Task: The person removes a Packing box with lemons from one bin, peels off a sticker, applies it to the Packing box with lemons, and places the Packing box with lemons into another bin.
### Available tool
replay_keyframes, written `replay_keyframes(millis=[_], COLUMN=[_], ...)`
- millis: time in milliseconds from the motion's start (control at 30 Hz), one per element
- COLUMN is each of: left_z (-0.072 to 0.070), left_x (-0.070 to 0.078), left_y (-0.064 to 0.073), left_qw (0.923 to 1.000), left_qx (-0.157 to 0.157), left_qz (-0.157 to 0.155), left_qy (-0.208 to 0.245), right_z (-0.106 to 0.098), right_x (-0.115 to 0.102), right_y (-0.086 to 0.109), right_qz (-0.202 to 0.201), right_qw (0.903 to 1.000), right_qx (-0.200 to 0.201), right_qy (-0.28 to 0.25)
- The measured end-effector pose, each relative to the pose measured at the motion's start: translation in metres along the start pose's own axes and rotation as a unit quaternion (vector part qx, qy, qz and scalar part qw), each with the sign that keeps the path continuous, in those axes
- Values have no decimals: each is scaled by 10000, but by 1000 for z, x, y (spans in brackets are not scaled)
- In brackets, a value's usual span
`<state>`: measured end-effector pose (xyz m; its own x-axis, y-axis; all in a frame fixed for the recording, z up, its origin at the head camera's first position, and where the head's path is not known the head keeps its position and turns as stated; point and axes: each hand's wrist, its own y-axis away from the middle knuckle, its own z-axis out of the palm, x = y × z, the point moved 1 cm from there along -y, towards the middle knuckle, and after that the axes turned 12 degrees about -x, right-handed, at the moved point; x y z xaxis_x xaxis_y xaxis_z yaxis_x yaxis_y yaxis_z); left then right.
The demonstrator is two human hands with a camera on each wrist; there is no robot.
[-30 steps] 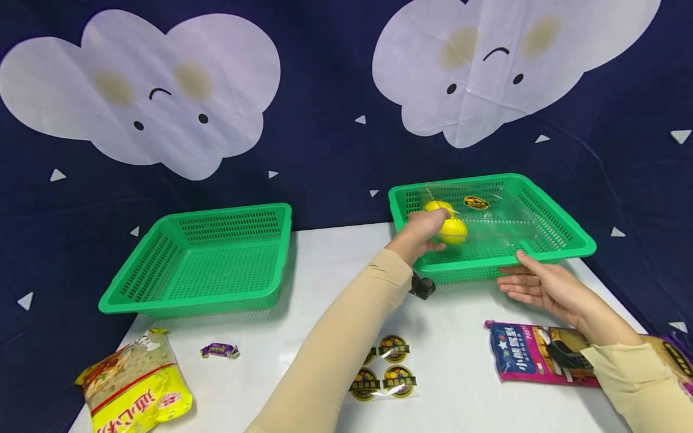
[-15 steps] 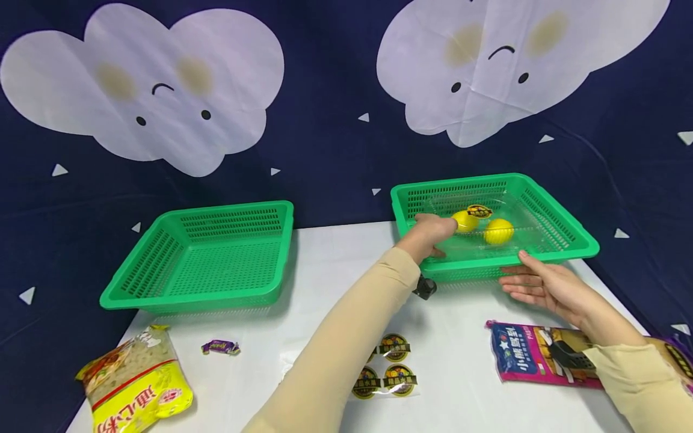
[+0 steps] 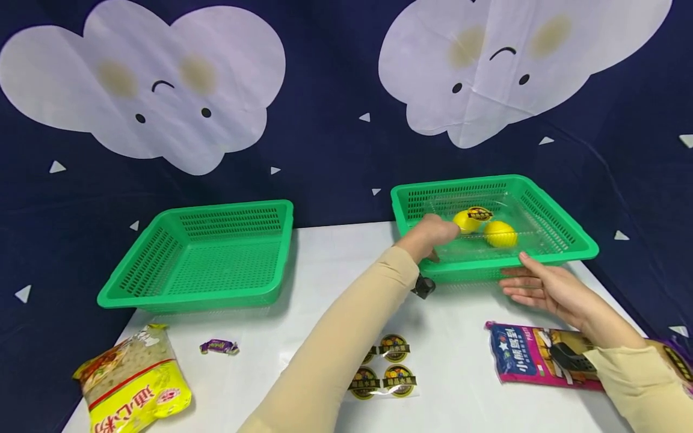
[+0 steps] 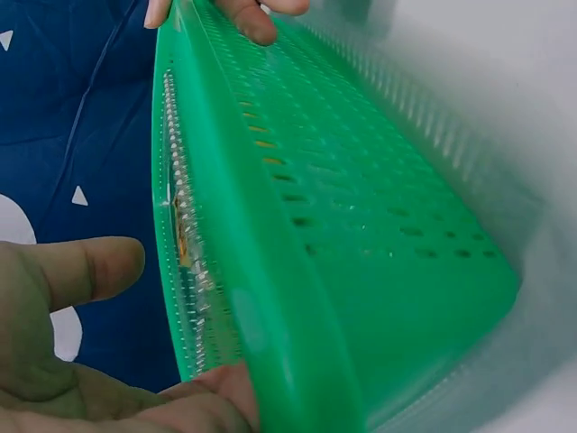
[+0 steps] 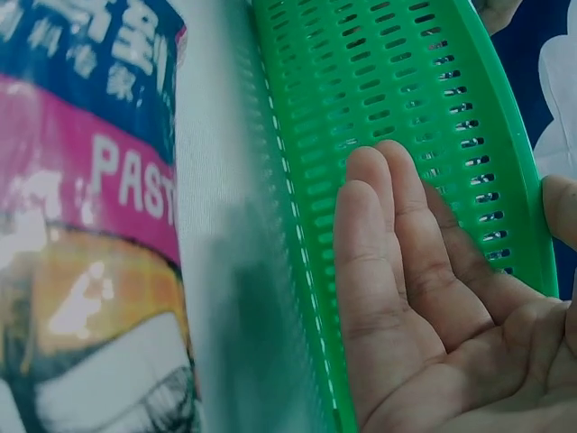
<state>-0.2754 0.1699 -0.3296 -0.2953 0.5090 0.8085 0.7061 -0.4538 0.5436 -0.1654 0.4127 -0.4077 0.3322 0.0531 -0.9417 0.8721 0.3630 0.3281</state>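
A clear plastic box [image 3: 520, 216] with a round black-and-gold sticker [image 3: 479, 213] lies inside the right green basket [image 3: 582, 245]. Two yellow fruits [image 3: 500, 234] show through its lid. At the basket's left front corner is my left hand [image 3: 430, 234], overlapping the box's left end. The left wrist view has its thumb [image 4: 113, 266] straight and apart from the rim, the other fingers partly hidden behind the rim. My right hand [image 3: 547, 288] is at the front side, its straight fingers [image 5: 419, 244] along the slotted wall and its thumb at the rim.
A second green basket [image 3: 195, 296] stands at the left. A yellow pasta bag [image 3: 135, 385] and a purple-wrapped candy [image 3: 219, 346] lie before it. A sticker sheet [image 3: 383, 367] lies at front centre. A pasta packet [image 3: 533, 355] lies under my right forearm.
The box with the yellow fruits has settled lower and flatter in the right basket, and the fruits have rolled right. My left hand has loosened from the box. My right hand has barely moved.
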Motion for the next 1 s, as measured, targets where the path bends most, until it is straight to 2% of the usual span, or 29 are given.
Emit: replay_keyframes(millis=[100,167,267,400,567,633,800,900,1000], left_z=[-5,-10,-19,-34,-56,-63,-78,-88,-99], left_x=[2,3,4,1,-12,-23,-55,-74,-89], left_y=[7,13,24,41,68,79,107,123,137], left_qw=[9989,9964,9859,9630,9263,9111,8805,8665,8546], left_qx=[-57,-29,222,481,493,552,711,891,1138], left_qz=[40,182,549,1193,1981,2167,2589,2783,2864], left_qy=[-453,-831,-1563,-2368,-3167,-3463,-3906,-4048,-4179], right_z=[2,4,11,23,39,46,65,76,87], right_x=[-2,-5,-12,-23,-38,-44,-54,-59,-63], right_y=[1,3,5,8,13,15,18,19,20], right_qz=[83,182,378,520,92,-75,-605,-951,-1189], right_qw=[9984,9948,9851,9658,9351,9230,8921,8672,8469], right_qx=[-8,-47,-122,-43,230,383,722,952,1138], right_qy=[558,1001,1675,2541,3535,3829,4419,4794,5057])
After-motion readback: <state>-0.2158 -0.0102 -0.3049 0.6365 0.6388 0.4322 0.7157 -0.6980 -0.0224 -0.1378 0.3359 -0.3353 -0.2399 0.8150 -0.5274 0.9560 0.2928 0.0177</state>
